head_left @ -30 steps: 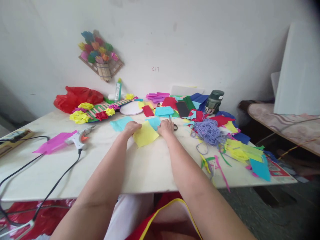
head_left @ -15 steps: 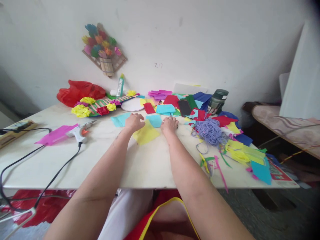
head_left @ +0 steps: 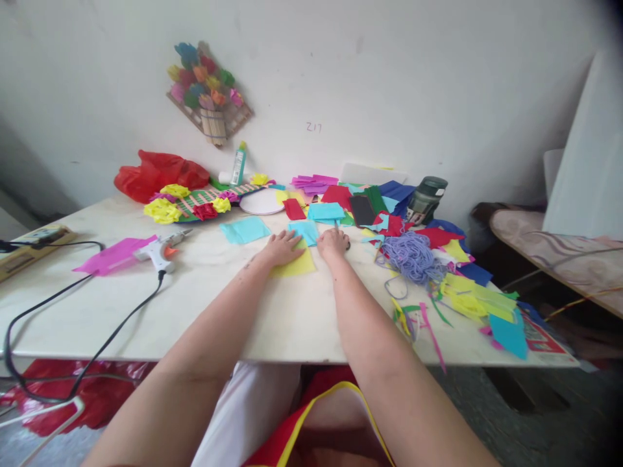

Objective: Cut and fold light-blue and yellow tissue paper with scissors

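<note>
My left hand (head_left: 283, 248) lies flat, fingers spread, on a square of yellow crepe paper (head_left: 300, 263). Its fingertips come close to a small light-blue paper piece (head_left: 304, 231). At the right edge of that blue piece, my right hand (head_left: 333, 245) is closed on what look like scissors, mostly hidden in the fingers; a thin tip pokes out in front and a dark handle curve shows at the side. Left of the hands, another light-blue sheet (head_left: 244, 229) rests on the table by itself.
A hot glue gun (head_left: 159, 253) with its black cord lies on pink paper (head_left: 115, 255) at left. Behind are a decorated green piece (head_left: 197, 200) with paper flowers and a white disc (head_left: 261, 202). Purple yarn (head_left: 413, 257), paper scraps and a dark jar (head_left: 427, 200) are at right.
My left hand has moved right and come down flat onto the yellow paper, off the light-blue sheet. My right hand stays at nearly the same spot. The view has shifted slightly.
</note>
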Demonstrator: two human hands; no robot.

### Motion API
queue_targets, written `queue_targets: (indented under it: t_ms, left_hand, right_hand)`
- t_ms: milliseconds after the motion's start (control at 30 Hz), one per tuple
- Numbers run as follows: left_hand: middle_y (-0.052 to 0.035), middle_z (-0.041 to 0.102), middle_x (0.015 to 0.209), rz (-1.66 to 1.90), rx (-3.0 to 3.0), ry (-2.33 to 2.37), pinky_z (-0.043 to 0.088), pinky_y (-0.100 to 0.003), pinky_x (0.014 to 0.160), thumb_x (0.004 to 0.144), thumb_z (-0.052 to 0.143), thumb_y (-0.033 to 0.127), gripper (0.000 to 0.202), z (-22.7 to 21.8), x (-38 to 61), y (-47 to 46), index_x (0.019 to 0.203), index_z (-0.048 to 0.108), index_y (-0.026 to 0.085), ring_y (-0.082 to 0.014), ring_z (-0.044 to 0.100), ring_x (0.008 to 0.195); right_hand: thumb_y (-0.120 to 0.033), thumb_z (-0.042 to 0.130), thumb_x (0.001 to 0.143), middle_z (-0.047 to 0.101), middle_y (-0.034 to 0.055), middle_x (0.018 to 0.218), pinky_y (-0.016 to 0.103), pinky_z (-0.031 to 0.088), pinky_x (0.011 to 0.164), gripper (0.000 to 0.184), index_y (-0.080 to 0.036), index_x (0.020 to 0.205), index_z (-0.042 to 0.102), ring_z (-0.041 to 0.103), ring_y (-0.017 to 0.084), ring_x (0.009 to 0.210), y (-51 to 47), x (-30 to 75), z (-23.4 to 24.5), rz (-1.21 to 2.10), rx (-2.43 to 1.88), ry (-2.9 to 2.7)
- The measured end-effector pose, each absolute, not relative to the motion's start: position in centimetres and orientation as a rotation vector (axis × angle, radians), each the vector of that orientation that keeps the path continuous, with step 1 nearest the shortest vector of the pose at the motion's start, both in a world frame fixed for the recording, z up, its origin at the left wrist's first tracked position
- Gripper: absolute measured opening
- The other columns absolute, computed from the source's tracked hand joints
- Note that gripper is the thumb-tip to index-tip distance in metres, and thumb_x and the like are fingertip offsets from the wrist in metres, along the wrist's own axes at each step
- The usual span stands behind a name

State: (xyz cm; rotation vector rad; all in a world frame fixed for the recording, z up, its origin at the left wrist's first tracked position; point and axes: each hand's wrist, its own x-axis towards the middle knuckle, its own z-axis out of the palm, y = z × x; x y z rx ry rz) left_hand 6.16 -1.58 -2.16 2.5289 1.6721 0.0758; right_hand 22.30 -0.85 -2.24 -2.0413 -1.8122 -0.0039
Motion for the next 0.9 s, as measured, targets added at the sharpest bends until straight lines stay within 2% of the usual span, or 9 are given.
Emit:
queue_targets:
  t_ms: [167,233,433,533,633,767,900]
  left_hand:
    - [-0.009,0.007,0.153,0.128,2.481,1.741,0.011,-0.05,0.109,0.086,0.024,0.057,0.071,-2.3,6.7,-2.0,0.146,0.018,0.019,-0.0298,0.006,0.139]
    - [-0.0083,0.007,0.153,0.205,2.483,1.771,0.009,-0.049,0.11,0.086,0.026,0.056,0.073,-2.4,6.9,-2.0,0.146,0.017,0.017,-0.0296,0.004,0.139]
    - [-0.0089,0.023,0.15,0.456,2.591,1.745,0.007,-0.047,0.111,0.085,0.04,0.049,0.068,-2.3,7.1,-1.9,0.142,0.028,0.015,-0.025,0.017,0.138]
    - [-0.0102,0.033,0.146,0.611,2.543,1.719,0.014,-0.042,0.111,0.082,0.046,0.047,0.065,-2.1,7.2,-1.6,0.138,0.036,0.014,-0.0233,0.028,0.135]
    - [-0.0148,0.039,0.141,0.783,2.45,1.705,0.025,-0.034,0.107,0.077,0.054,0.047,0.071,-1.8,7.3,-1.5,0.135,0.039,0.01,-0.024,0.037,0.129]
    - [-0.0158,0.05,0.132,0.921,2.32,1.716,0.033,-0.035,0.102,0.07,0.062,0.037,0.073,-1.3,7.9,-1.7,0.134,0.041,0.009,-0.0283,0.044,0.122]
    - [-0.0163,0.058,0.122,1.023,2.08,1.733,0.037,-0.034,0.097,0.073,0.053,0.022,0.058,-1.1,8.1,-1.6,0.129,0.048,0.008,-0.0283,0.051,0.115]
  right_hand:
    - [-0.026,0.046,0.087,0.062,0.0135,0.11,0.041,0.028,0.094,0.024,-0.014,0.095,0.066,0.049,0.028,0.111,-0.9,22.3,-1.9,-0.031,-1.968,-1.753]
    - [-0.026,0.045,0.087,0.063,0.0125,0.108,0.039,0.03,0.091,0.023,-0.015,0.095,0.064,0.05,0.027,0.109,-0.9,22.3,-1.7,-0.018,-1.927,-1.736]
    - [-0.026,0.045,0.087,0.066,0.0072,0.098,0.031,0.036,0.081,0.018,-0.018,0.092,0.061,0.057,0.021,0.094,-1.0,22.2,-1.5,0.069,-1.752,-1.693]
    - [-0.028,0.045,0.087,0.067,0.0061,0.094,0.028,0.038,0.076,0.019,-0.018,0.093,0.06,0.058,0.019,0.09,-1.0,22.1,-1.4,0.141,-1.688,-1.646]
    - [-0.03,0.043,0.087,0.068,0.0051,0.091,0.027,0.039,0.075,0.021,-0.019,0.093,0.06,0.059,0.018,0.089,-1.1,21.9,-1.2,0.207,-1.638,-1.659]
    - [-0.031,0.045,0.085,0.067,0.0046,0.092,0.026,0.04,0.075,0.021,-0.019,0.093,0.061,0.059,0.017,0.088,-1.6,21.0,-0.8,0.249,-1.559,-1.744]
    - [-0.03,0.048,0.083,0.067,0.0023,0.091,0.025,0.041,0.075,0.017,-0.02,0.089,0.061,0.059,0.016,0.086,-2.0,19.6,-0.8,0.311,-1.415,-1.834]
